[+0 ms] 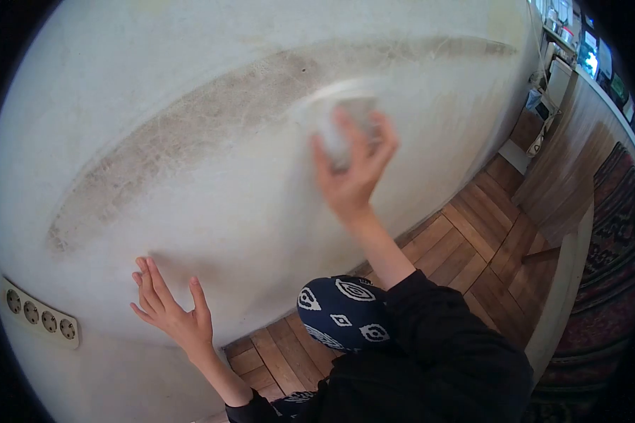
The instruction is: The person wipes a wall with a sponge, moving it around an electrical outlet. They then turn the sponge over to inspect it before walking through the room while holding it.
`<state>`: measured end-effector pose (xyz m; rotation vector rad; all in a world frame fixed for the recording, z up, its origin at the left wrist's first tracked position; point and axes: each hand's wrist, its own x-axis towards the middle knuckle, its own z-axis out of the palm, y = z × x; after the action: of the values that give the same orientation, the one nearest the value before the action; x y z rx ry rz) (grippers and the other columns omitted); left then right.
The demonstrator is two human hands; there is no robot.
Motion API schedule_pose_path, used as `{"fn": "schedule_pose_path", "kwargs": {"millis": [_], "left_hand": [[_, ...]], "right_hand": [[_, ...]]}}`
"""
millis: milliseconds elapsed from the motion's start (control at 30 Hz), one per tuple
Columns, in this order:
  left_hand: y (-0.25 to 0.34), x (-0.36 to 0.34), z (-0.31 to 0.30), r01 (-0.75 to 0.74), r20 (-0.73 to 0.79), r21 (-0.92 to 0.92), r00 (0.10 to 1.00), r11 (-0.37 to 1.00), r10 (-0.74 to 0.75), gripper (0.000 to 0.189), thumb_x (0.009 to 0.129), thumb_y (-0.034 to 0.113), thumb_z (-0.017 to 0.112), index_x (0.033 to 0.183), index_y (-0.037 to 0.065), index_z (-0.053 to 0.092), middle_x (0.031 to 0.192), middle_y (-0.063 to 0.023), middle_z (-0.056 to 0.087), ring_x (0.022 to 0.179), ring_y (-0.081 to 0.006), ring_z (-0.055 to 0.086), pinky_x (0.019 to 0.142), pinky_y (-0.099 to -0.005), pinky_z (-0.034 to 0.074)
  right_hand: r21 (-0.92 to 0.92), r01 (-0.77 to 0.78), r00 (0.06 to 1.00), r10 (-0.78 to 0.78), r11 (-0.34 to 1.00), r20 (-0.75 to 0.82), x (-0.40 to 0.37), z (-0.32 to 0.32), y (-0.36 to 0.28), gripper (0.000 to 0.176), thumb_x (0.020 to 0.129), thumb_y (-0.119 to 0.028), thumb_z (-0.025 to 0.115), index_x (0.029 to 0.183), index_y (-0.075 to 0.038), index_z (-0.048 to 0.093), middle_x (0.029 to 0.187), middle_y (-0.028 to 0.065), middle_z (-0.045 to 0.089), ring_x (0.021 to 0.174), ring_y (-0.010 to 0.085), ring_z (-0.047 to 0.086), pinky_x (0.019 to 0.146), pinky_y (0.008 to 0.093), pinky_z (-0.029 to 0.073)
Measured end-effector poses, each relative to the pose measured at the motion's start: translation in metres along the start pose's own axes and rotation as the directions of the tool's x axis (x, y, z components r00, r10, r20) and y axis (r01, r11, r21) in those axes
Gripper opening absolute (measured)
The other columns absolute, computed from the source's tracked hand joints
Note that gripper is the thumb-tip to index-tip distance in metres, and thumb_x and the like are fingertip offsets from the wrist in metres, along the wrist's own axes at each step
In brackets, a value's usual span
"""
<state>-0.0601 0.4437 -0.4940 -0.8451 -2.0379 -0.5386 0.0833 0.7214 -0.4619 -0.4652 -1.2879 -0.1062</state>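
Note:
My right hand [353, 176] is wrapped round a pale grey pad [362, 106], smeared by motion, its fingers bent over it. The pad overlaps the off-white wall [261, 183] just below a curved, greyish-brown patch with a cracked surface [212, 116]. Lower down on the left, my left hand [173, 299] holds nothing; its fingers are spread and the fingertips are right at the wall's surface. Part of the pad is hidden behind my right fingers.
A strip of several power sockets [41, 314] sits on the wall at lower left. Wooden parquet [458, 247] runs along the wall's foot. On the right are a wood-grain panel [568, 151] and a seat with patterned fabric [607, 282]. A patterned knee [342, 314] is close below.

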Motion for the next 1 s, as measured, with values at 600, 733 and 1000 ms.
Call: {"fn": "schedule_pose_path", "kwargs": {"millis": [600,733,1000], "left_hand": [[0.003,-0.001,0.001,-0.002,0.002,0.014,1.000,1.000,0.002,0.066,0.088,0.033,0.061,0.147,0.018,0.036,0.150,-0.0010,0.037,0.140,-0.0268,0.030,0.109,-0.0627,0.013],[0.000,0.000,0.000,0.004,-0.001,-0.023,1.000,1.000,-0.005,0.066,0.088,0.032,0.061,0.147,0.018,0.036,0.151,-0.0013,0.036,0.140,-0.0270,0.030,0.109,-0.0632,0.013],[0.000,-0.001,0.002,0.005,-0.006,0.006,1.000,1.000,-0.005,0.066,0.087,0.032,0.061,0.146,0.016,0.037,0.150,-0.0028,0.038,0.139,-0.0274,0.032,0.109,-0.0619,0.013]], "right_hand": [[0.018,0.330,0.936,-0.329,0.944,0.126,-0.014,-0.005,-0.003,0.046,0.075,-0.016,0.076,0.119,-0.012,0.063,0.123,0.0182,0.046,0.110,0.0345,0.044,0.090,0.0420,0.039],[0.003,-0.110,0.984,0.110,0.994,-0.139,0.009,0.004,0.029,0.039,0.078,-0.025,0.074,0.115,-0.021,0.066,0.117,0.0137,0.050,0.106,0.0310,0.047,0.089,0.0401,0.039],[0.007,-0.106,0.981,0.106,0.994,-0.161,0.019,0.000,0.056,0.032,0.078,-0.025,0.073,0.110,-0.021,0.069,0.117,0.0130,0.049,0.110,0.0297,0.045,0.091,0.0374,0.038]]}}
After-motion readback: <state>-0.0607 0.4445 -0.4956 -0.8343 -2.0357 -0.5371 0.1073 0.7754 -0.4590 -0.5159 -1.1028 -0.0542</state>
